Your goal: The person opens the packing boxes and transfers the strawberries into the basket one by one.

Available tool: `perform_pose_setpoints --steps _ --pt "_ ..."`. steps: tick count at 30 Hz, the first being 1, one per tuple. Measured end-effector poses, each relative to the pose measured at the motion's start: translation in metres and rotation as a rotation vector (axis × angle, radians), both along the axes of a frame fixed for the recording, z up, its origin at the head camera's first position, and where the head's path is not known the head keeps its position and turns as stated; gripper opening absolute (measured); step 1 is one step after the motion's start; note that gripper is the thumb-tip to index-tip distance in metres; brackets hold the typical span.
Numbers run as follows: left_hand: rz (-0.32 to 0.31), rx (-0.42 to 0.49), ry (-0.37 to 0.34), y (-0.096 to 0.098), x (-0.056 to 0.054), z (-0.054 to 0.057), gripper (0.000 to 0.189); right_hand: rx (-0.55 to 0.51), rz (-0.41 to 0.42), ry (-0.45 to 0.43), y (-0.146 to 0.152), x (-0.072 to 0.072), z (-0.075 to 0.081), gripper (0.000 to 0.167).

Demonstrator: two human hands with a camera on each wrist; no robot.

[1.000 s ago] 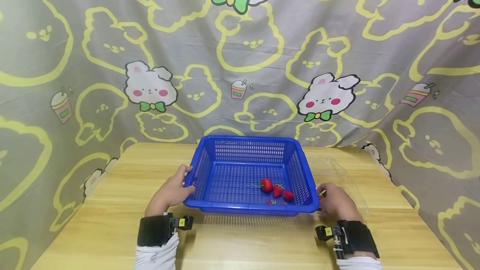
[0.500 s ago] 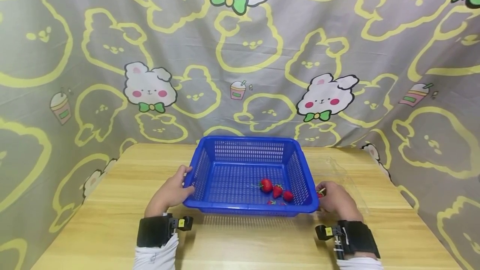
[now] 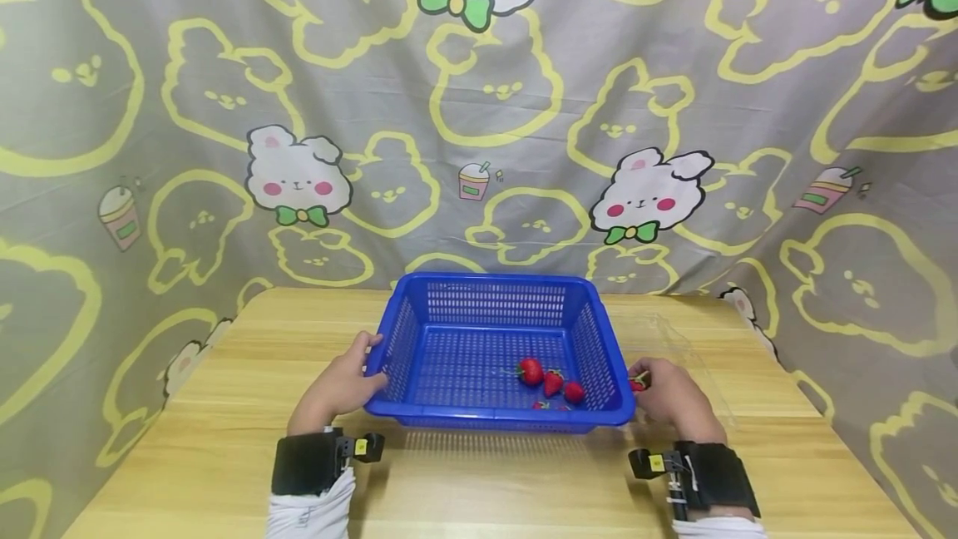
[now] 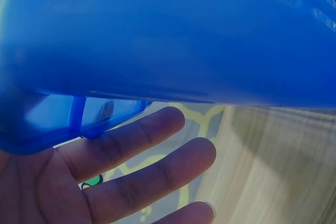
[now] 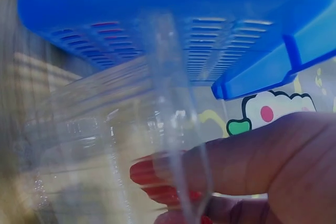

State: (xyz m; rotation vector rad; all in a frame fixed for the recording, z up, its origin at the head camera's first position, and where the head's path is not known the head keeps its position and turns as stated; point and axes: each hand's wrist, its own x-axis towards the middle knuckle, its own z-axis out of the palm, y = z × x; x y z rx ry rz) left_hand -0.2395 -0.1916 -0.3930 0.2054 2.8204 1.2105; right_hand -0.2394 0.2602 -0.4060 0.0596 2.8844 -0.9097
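A blue plastic basket (image 3: pixel 494 414) with slotted walls stands in the middle of the table. Several red strawberries (image 3: pixel 530 371) lie inside, toward its front right. My left hand (image 3: pixel 346 381) is at the basket's left rim, its thumb at the rim; in the left wrist view the visible fingers (image 4: pixel 157 174) extend straight and spread outside the wall. Beyond the right side, my right hand (image 3: pixel 674 396) pinches a strawberry (image 3: pixel 639 383) by the basket's corner. In the right wrist view, red fruit (image 5: pixel 144 171) appears at its fingertips, behind a clear plastic wall (image 5: pixel 178 129).
A clear plastic container (image 3: pixel 699 356) lies right of the basket, partly hidden by my right hand. The wooden table (image 3: pixel 494 489) extends around both. A patterned grey curtain (image 3: pixel 524 173) hangs behind and along the sides.
My right hand has risen slightly with the strawberry, which shows more beside the basket's right rim. The left hand, the basket and the fruit inside it stay practically still.
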Motion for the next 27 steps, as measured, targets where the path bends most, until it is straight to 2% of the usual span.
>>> perform_pose_setpoints --steps 10,27 --pt "-0.011 -0.005 0.002 0.001 0.001 0.001 0.049 0.041 0.019 0.061 0.000 0.000 0.004 0.025" --pt "0.003 -0.007 -0.007 0.001 0.002 0.002 0.049 0.041 0.019 0.092 -0.005 0.005 0.015 0.025"
